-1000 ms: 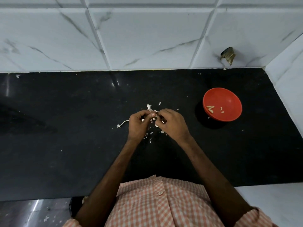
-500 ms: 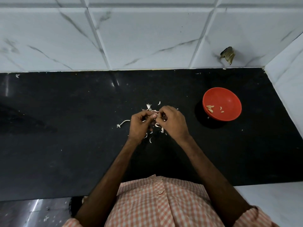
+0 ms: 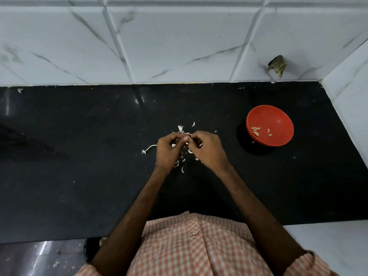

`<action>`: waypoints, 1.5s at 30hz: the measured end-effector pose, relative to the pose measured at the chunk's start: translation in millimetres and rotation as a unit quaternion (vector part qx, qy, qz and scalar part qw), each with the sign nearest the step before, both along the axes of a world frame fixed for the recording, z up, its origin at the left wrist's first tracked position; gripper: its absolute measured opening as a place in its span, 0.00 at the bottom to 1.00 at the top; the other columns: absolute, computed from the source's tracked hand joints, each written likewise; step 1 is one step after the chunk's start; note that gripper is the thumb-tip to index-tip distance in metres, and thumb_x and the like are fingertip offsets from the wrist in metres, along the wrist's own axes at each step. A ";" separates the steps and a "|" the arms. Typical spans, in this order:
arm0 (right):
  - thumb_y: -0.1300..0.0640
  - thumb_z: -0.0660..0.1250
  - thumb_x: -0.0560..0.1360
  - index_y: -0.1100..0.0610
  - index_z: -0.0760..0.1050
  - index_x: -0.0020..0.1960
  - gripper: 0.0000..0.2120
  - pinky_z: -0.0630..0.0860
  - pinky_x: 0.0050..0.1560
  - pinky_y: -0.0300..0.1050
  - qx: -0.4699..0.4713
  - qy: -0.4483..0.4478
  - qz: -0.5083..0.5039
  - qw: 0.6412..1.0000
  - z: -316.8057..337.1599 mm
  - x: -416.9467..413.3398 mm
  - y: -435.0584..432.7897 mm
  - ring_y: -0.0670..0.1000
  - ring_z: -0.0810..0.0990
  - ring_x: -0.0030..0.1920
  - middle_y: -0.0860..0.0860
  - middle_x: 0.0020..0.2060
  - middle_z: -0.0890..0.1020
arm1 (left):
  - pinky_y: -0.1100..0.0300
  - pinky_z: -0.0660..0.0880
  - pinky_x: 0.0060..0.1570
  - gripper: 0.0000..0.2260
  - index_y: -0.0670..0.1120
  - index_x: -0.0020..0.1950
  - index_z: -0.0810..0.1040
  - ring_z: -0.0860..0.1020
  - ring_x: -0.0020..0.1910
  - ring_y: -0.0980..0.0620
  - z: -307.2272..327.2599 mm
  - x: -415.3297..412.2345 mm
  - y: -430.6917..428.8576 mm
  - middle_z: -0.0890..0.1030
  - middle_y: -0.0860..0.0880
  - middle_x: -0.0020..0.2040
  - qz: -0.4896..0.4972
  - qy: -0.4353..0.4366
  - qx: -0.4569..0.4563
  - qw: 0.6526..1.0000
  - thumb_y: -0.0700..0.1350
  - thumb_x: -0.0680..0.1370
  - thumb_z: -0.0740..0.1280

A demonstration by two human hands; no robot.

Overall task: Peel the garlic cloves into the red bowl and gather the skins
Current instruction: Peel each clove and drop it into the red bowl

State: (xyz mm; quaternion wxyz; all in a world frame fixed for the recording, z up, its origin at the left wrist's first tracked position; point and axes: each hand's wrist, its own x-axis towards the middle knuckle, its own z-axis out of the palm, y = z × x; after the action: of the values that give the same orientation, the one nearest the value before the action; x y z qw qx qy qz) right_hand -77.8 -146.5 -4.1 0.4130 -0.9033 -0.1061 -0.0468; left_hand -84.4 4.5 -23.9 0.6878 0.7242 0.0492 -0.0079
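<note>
Little change: left hand (image 3: pixel 167 151), right hand (image 3: pixel 209 150).

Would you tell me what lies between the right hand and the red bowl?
In the head view, bare black counter separates the right hand from the red bowl, save one tiny skin fleck.

Black counter (image 3: pixel 79 176) under your grip, marbled wall tiles (image 3: pixel 179 46) beyond it, brown scrap (image 3: pixel 277 65) stuck up-right, checked shirt (image 3: pixel 189 251) below.
</note>
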 end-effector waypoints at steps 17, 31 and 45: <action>0.60 0.73 0.74 0.60 0.80 0.45 0.03 0.82 0.42 0.47 0.044 0.033 -0.037 0.998 7.8 -0.7 5.8 0.47 0.83 0.38 0.49 0.37 0.83 | 0.58 0.77 0.25 0.05 0.41 0.53 0.83 0.79 0.36 0.42 7.1 -3.7 -7.2 0.81 0.32 0.44 0.013 0.035 -0.096 0.995 0.38 0.80 0.69; 0.60 0.73 0.74 0.60 0.79 0.42 0.05 0.83 0.35 0.57 0.123 0.141 -0.068 0.980 15.9 -0.6 1.0 0.52 0.83 0.32 0.48 0.32 0.81 | 0.56 0.76 0.25 0.08 0.43 0.58 0.84 0.80 0.30 0.48 5.1 -1.0 0.1 0.86 0.47 0.45 -0.017 -0.016 0.044 0.999 0.42 0.80 0.69; 0.61 0.72 0.75 0.61 0.80 0.42 0.05 0.81 0.35 0.58 0.117 0.132 -0.032 0.984 22.7 -0.4 0.0 0.48 0.80 0.31 0.51 0.31 0.81 | 0.56 0.74 0.23 0.06 0.41 0.51 0.83 0.76 0.30 0.42 4.5 -1.0 0.2 0.82 0.38 0.38 -0.022 0.005 0.028 0.999 0.42 0.81 0.68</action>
State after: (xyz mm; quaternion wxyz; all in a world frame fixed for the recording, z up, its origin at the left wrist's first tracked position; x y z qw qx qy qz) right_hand -78.2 -146.5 18.6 0.5245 -0.8499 -0.0153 0.0479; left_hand -85.4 4.6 -19.4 0.6665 0.7442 0.0368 -0.0250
